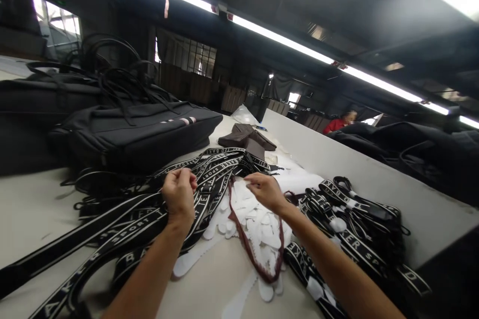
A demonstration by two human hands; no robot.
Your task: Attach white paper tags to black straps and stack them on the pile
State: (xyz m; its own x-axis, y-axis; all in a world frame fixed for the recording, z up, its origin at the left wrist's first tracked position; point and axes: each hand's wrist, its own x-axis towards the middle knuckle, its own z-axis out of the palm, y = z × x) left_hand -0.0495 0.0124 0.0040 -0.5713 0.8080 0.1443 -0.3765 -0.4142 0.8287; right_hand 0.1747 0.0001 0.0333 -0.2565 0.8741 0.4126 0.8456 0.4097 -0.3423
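Near the centre of the frame, the left hand (180, 194) is raised with its fingers curled in, in front of a heap of black woven straps with white lettering and pale edge stripes (222, 167); whether it grips one of them I cannot tell. The heap spreads from the centre to the lower left of the frame, over a pale worktop (209, 291).

Right of centre, the right hand (267, 192) reaches inward, thumb and fingers drawn close together above the upper end of a pile of small white flat pieces (258, 224) — whether a piece is pinched there is not clear. A dark red band (245, 241) loops round much of the pile, with more white pieces lying outside it.

At the lower right lie folded bundles of similar lettered straps (361, 246), with white wrappings around some. A large black fabric bag with handles (149, 132) fills the left of the frame; beyond the heap, brownish-grey folded pieces (247, 137) rest near a translucent plastic bag (244, 113). A white partition (329, 149) slants rightward — a person in red (335, 124) is beyond it.
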